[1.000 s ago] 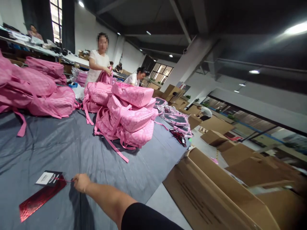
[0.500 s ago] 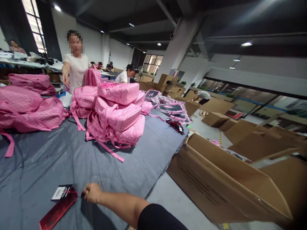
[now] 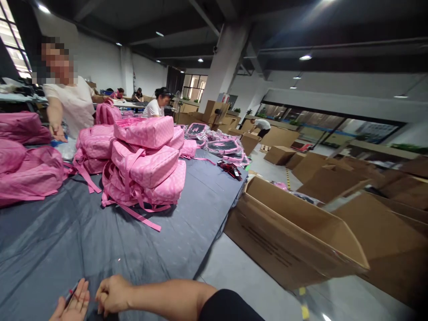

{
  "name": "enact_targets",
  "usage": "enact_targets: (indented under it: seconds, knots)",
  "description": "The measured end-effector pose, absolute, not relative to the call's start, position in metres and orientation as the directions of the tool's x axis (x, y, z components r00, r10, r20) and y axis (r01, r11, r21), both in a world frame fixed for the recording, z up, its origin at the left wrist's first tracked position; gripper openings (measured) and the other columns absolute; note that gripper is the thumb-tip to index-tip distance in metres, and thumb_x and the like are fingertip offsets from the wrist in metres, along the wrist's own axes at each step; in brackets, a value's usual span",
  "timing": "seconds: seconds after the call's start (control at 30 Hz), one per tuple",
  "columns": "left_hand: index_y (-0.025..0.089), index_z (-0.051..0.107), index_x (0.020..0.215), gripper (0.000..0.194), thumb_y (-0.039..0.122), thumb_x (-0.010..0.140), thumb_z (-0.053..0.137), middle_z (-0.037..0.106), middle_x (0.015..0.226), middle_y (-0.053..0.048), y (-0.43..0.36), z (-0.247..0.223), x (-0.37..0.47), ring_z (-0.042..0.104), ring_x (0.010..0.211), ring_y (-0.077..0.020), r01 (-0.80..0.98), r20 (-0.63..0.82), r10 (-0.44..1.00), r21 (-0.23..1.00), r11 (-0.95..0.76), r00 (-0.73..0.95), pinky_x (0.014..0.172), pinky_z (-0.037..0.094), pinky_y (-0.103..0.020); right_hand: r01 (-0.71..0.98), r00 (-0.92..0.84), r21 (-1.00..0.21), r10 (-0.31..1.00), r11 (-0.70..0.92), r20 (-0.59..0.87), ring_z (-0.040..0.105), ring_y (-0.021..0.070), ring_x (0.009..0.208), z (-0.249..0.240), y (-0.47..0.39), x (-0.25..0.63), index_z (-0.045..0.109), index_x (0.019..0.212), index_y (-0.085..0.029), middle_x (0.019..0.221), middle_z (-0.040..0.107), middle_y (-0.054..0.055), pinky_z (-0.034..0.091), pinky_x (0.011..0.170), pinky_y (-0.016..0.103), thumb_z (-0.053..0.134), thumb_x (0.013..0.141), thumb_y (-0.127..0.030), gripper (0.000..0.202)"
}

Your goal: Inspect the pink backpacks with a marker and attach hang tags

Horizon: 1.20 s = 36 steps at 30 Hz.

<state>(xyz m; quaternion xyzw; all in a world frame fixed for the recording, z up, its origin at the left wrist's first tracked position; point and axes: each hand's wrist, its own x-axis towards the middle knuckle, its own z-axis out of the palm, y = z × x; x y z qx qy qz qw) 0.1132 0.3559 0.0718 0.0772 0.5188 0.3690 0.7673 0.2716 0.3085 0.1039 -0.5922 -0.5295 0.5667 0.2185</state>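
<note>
At the bottom left, my left hand (image 3: 75,303) is palm up with its fingers stretched out. A thin dark item with a red end (image 3: 70,294) lies along it by the thumb; its kind is unclear. Just to the right, my right hand (image 3: 113,295) has curled fingers, and what they hold, if anything, is hidden. Both hands are over the grey-covered table (image 3: 160,263). Beyond them stands a pile of pink backpacks (image 3: 147,165) with straps hanging onto the cover.
More pink backpacks (image 3: 30,171) lie at the left, near a co-worker (image 3: 72,104). Plastic-wrapped bags (image 3: 220,145) and dark red tags (image 3: 230,170) sit toward the table's far right corner. A big open carton (image 3: 267,245) stands on the floor beside the table's right edge.
The black and red hang tag on the table is no longer visible. My left hand has come into view, and my right hand is lower in the picture. The whole view has shifted.
</note>
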Motion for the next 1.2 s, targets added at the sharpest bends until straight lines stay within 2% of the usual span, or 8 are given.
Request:
enact_targets:
  seconds: [0.17, 0.43, 0.53, 0.63, 0.77, 0.87, 0.97, 1.2]
  knots:
    - [0.021, 0.057, 0.12, 0.035, 0.016, 0.09, 0.039, 0.072, 0.086, -0.004, 0.388, 0.136, 0.115, 0.071, 0.082, -0.0121, -0.718, -0.694, 0.709, 0.43, 0.548, 0.125, 0.062, 0.057, -0.019, 0.479, -0.168, -0.871, 0.961, -0.113, -0.217, 0.055, 0.0088, 0.049, 0.163, 0.342, 0.288, 0.064, 0.081, -0.019, 0.055, 0.056, -0.007, 0.04, 0.048, 0.015, 0.047, 0.073, -0.003, 0.025]
    - [0.008, 0.064, 0.098, 0.017, 0.008, 0.089, 0.05, 0.072, 0.103, -0.016, 0.494, 0.234, 0.136, 0.072, 0.085, -0.0187, -0.679, -0.39, 0.912, 0.637, 0.365, 0.124, 0.074, 0.059, -0.027, 0.448, -0.099, -0.893, 0.995, 0.048, 0.003, 0.064, 0.0123, 0.064, 0.199, 0.46, 0.321, 0.058, 0.107, -0.014, 0.082, 0.067, 0.005, 0.051, 0.064, 0.023, 0.034, 0.092, -0.021, 0.029]
    - [0.007, 0.065, 0.097, 0.014, 0.008, 0.086, 0.058, 0.072, 0.101, -0.018, 0.554, 0.248, 0.145, 0.072, 0.08, -0.02, -0.626, -0.338, 0.933, 0.703, 0.339, 0.125, 0.07, 0.058, -0.027, 0.508, 0.0, -0.857, 0.995, 0.085, 0.099, 0.067, 0.0195, 0.095, 0.162, 0.48, 0.334, 0.049, 0.128, -0.014, 0.107, 0.068, 0.013, 0.052, 0.087, 0.033, 0.037, 0.093, -0.029, 0.04]
    - [0.008, 0.064, 0.095, 0.011, 0.007, 0.084, 0.061, 0.074, 0.091, -0.017, 0.618, 0.257, 0.156, 0.071, 0.067, -0.0165, -0.564, -0.317, 0.941, 0.758, 0.327, 0.12, 0.061, 0.057, -0.023, 0.809, 0.053, -0.576, 0.962, 0.115, 0.266, 0.054, 0.0278, 0.125, 0.068, 0.473, 0.364, 0.055, 0.129, -0.021, 0.134, 0.058, 0.013, 0.044, 0.104, 0.044, 0.044, 0.09, -0.029, 0.042]
    - [0.008, 0.061, 0.085, 0.005, 0.003, 0.084, 0.058, 0.073, 0.08, -0.015, 0.699, 0.265, 0.175, 0.065, 0.051, -0.0127, -0.466, -0.357, 0.926, 0.803, 0.371, 0.122, 0.048, 0.053, -0.021, 0.957, -0.165, -0.133, 0.861, 0.257, 0.48, 0.049, 0.0271, 0.13, -0.071, 0.453, 0.414, 0.04, 0.144, -0.032, 0.146, 0.045, 0.004, 0.049, 0.098, 0.042, 0.054, 0.077, -0.023, 0.07]
    - [0.009, 0.057, 0.081, 0.011, 0.001, 0.086, 0.052, 0.072, 0.077, -0.013, 0.752, 0.271, 0.192, 0.059, 0.045, -0.009, -0.409, -0.38, 0.916, 0.822, 0.397, 0.126, 0.044, 0.05, -0.018, 0.951, -0.272, 0.026, 0.79, 0.309, 0.549, 0.044, 0.023, 0.135, -0.119, 0.444, 0.432, 0.034, 0.149, -0.027, 0.145, 0.047, 0.005, 0.052, 0.094, 0.036, 0.057, 0.075, -0.032, 0.077]
    - [0.01, 0.054, 0.079, 0.015, 0.002, 0.089, 0.047, 0.071, 0.079, -0.011, 0.795, 0.277, 0.21, 0.054, 0.043, -0.0051, -0.392, -0.363, 0.922, 0.836, 0.385, 0.133, 0.039, 0.044, -0.013, 0.962, -0.229, -0.004, 0.812, 0.274, 0.536, 0.047, 0.0233, 0.133, -0.122, 0.44, 0.428, 0.039, 0.147, -0.026, 0.139, 0.053, 0.007, 0.051, 0.097, 0.035, 0.053, 0.082, -0.038, 0.067]
    - [0.01, 0.053, 0.09, 0.011, 0.006, 0.091, 0.043, 0.068, 0.082, -0.011, 0.838, 0.285, 0.231, 0.047, 0.042, -0.0036, -0.38, -0.321, 0.942, 0.863, 0.333, 0.098, 0.03, 0.024, -0.009, 0.976, -0.044, -0.177, 0.908, 0.128, 0.416, 0.051, 0.0233, 0.128, -0.103, 0.432, 0.405, 0.048, 0.139, -0.034, 0.135, 0.057, 0.006, 0.049, 0.103, 0.04, 0.045, 0.089, -0.017, 0.053]
